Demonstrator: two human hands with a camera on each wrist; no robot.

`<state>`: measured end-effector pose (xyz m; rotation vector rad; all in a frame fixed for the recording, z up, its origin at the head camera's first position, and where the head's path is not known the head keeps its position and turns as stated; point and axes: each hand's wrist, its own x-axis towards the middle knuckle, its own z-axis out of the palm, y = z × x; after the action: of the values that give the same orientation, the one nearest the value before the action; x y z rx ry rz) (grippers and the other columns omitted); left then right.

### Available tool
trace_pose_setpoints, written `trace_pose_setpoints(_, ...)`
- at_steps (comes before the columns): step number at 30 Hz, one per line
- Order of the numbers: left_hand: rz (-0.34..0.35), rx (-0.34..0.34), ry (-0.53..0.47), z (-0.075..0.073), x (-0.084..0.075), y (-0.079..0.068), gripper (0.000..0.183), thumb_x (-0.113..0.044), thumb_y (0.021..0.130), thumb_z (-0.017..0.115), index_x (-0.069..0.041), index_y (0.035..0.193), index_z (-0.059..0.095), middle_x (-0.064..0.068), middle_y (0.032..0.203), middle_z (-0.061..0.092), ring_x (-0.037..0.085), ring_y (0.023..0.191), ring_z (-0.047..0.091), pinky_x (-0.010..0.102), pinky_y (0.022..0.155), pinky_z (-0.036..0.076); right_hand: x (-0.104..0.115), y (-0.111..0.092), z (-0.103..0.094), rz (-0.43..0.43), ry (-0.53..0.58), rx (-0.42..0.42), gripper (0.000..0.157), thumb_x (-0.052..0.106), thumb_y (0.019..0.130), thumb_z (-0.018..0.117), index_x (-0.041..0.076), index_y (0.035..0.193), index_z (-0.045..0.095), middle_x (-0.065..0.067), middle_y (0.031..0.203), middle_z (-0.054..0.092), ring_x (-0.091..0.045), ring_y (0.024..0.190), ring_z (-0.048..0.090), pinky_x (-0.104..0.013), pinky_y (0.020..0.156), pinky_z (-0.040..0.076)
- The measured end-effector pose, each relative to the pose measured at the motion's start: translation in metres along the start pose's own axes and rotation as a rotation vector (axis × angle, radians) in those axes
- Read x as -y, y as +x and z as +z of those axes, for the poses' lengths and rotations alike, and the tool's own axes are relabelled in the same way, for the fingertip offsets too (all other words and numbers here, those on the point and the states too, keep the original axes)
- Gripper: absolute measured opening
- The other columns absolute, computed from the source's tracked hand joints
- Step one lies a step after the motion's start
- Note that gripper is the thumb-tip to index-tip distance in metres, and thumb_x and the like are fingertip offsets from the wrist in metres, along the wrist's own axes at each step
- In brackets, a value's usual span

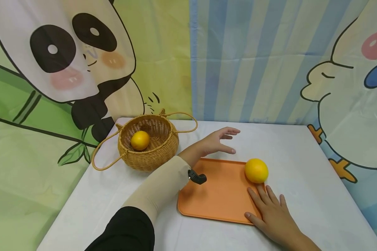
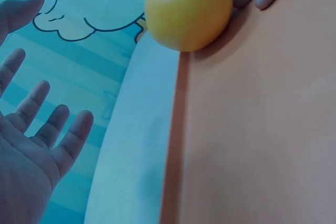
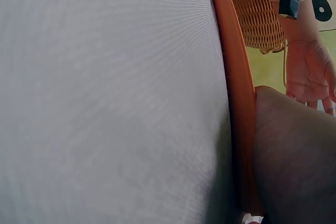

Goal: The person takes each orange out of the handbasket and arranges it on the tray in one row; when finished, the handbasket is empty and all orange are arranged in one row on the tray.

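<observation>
An orange tray lies on the white table, with a yellow-orange round fruit, like an orange, at its far right corner. My left hand is held over the tray's far edge, fingers spread and thumb apart, holding nothing. In the left wrist view the left palm faces the fruit across a gap. My right hand rests on the tray's right edge with fingers extended, the fingertips close below the fruit. The right wrist view shows part of that hand against the tray's rim.
Left of the tray stands a round wicker basket with two loop handles spread outward. Another orange fruit lies inside it. A printed curtain hangs behind the white table. My left sleeve crosses in front of the basket.
</observation>
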<state>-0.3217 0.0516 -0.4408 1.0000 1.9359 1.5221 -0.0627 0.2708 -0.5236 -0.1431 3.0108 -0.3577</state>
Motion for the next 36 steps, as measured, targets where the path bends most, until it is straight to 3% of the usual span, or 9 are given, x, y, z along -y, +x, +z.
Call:
trace_pose_setpoints(5,-0.002,-0.005,-0.001,-0.012,-0.009,-0.002,0.078,-0.013,0.088,0.089,-0.022,0.156,0.053,-0.002,0.161,0.049,0.013,0.143,0.048,0.034,0.105,0.052,0.0,-0.001,-0.001,-0.012,0.0,-0.008,0.097,0.085,0.094,0.049,0.018,0.164,0.046,-0.024,0.17,0.029,-0.056,0.156,0.02,-0.089,0.108,0.013)
trace_pose_setpoints(12,-0.02,0.024,-0.01,-0.032,-0.019,-0.008,0.076,-0.011,0.088,0.088,-0.023,0.155,0.053,-0.01,0.158,0.05,0.015,0.145,0.046,0.038,0.109,0.051,0.0,-0.002,-0.003,-0.021,-0.001,-0.018,0.095,0.083,0.096,0.05,0.018,0.165,0.045,-0.024,0.171,0.028,-0.055,0.156,0.019,-0.088,0.109,0.013)
trace_pose_setpoints(17,-0.018,0.066,0.016,-0.046,-0.026,-0.015,0.076,-0.011,0.09,0.086,-0.019,0.157,0.05,-0.005,0.161,0.047,0.018,0.146,0.045,0.04,0.11,0.05,0.0,-0.002,-0.003,-0.023,-0.001,-0.02,0.094,0.082,0.095,0.051,0.018,0.164,0.045,-0.023,0.171,0.028,-0.055,0.156,0.019,-0.088,0.109,0.013)
trace_pose_setpoints(26,-0.034,0.072,0.003,-0.071,-0.041,-0.025,0.075,-0.009,0.09,0.083,-0.02,0.157,0.05,-0.007,0.16,0.047,0.018,0.147,0.043,0.044,0.112,0.047,0.0,-0.001,-0.002,-0.024,0.006,-0.019,0.095,0.083,0.095,0.05,0.019,0.165,0.044,-0.024,0.171,0.028,-0.056,0.156,0.02,-0.089,0.108,0.013)
trace_pose_setpoints(36,-0.065,0.129,-0.029,-0.105,-0.056,-0.035,0.077,-0.001,0.091,0.08,-0.013,0.159,0.046,0.004,0.165,0.041,0.025,0.15,0.04,0.051,0.11,0.048,0.0,-0.002,-0.002,-0.022,0.01,-0.018,0.095,0.083,0.095,0.05,0.018,0.164,0.045,-0.024,0.17,0.029,-0.055,0.156,0.019,-0.088,0.109,0.013)
